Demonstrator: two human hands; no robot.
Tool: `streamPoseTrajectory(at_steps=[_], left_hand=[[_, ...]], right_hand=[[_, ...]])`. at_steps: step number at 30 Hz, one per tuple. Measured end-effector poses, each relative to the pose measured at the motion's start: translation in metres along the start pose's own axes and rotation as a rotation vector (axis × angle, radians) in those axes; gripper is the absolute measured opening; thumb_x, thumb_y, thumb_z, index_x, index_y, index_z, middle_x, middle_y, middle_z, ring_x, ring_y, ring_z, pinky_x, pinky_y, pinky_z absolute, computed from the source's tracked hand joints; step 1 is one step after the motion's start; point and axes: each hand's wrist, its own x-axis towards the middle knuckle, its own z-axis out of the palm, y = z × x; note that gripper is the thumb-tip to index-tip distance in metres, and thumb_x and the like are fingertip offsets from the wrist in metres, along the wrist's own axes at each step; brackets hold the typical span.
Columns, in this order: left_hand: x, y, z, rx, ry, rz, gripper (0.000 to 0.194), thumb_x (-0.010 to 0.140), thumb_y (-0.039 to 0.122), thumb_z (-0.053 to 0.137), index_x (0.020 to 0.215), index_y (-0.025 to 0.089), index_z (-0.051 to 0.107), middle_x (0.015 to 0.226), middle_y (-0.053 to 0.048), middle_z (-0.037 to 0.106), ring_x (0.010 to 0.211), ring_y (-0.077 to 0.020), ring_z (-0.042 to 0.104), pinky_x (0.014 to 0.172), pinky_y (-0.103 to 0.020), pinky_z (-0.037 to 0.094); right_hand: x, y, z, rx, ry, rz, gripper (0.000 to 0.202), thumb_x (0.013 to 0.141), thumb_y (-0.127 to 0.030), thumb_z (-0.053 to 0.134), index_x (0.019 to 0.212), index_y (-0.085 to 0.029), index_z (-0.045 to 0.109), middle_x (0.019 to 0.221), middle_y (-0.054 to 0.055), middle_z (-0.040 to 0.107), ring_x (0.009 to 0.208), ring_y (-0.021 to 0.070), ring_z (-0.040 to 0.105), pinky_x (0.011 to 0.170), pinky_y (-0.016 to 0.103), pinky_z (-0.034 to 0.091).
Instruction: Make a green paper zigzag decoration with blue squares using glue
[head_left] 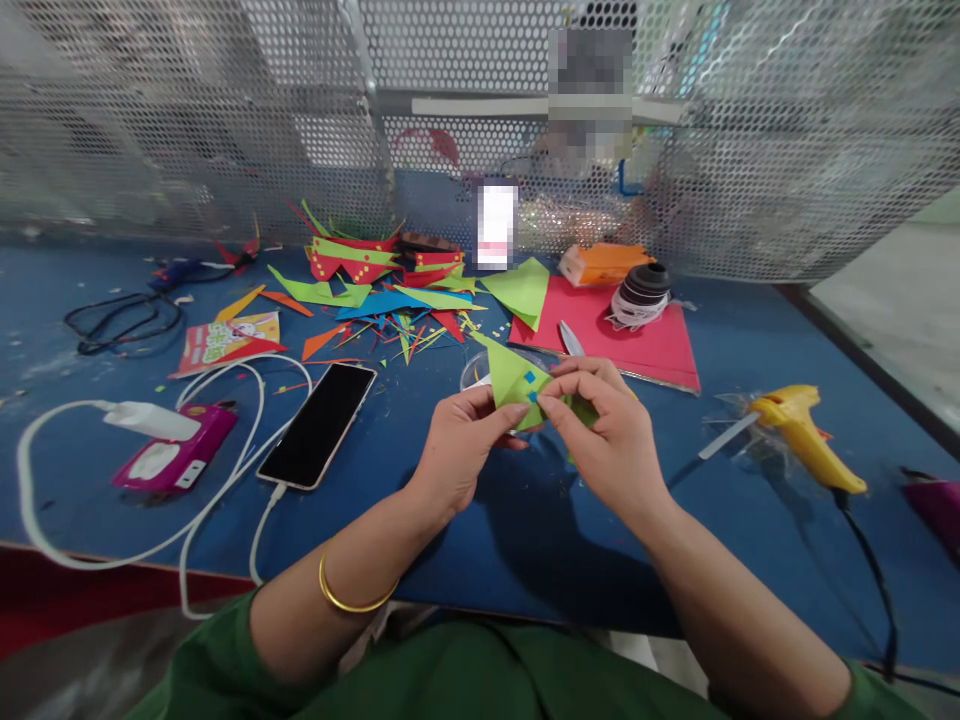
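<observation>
- Green cloth of the wearer's top fills six o'clock, nearest of all, with the held green paper as the centre of our dial.
- Over to the far left, towards nine, a white cable sweeps in loops beside a purple power block, a white plug against it.
- Between nine and ten, a dark blue tool lies by its coiled black cord, and closer in comes a printed packet with a red paper strip across it.
- Right on nine, a smartphone lies flat, screen dark, cable at its lower end.
- Around ten, red and green paper shapes with yellow dots stand behind a scatter of coloured scraps.
- Centre stage, left side: the left hand pinches the green paper, thumb in front, fingers behind, a gold bangle at seven.
- Two blue squares sit on that paper, one above the other.
- And the right hand! Thumb and forefinger narrow at the lower square; whether they grip or just press, I cannot tell.
- Between one and three, a red sheet carries an orange box and a black roll.
- Out at three, a yellow glue gun rests, its pale stick pointing inward.
</observation>
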Motion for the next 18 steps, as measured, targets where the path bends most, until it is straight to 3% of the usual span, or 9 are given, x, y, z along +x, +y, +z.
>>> streamPoseTrajectory(at_steps=[18], left_hand=[[0.0001, -0.0004, 0.0008, 0.022, 0.012, 0.054, 0.022, 0.067, 0.028, 0.085, 0.084, 0.016, 0.081, 0.080, -0.004, 0.079, 0.070, -0.0163, 0.071, 0.055, -0.021, 0.054]], right_hand=[[0.0004, -0.0019, 0.0035, -0.013, 0.021, -0.017, 0.009, 0.086, -0.019, 0.063, 0.078, -0.023, 0.065, 0.094, 0.005, 0.064, 0.099, 0.0221, 0.064, 0.087, 0.041, 0.051]])
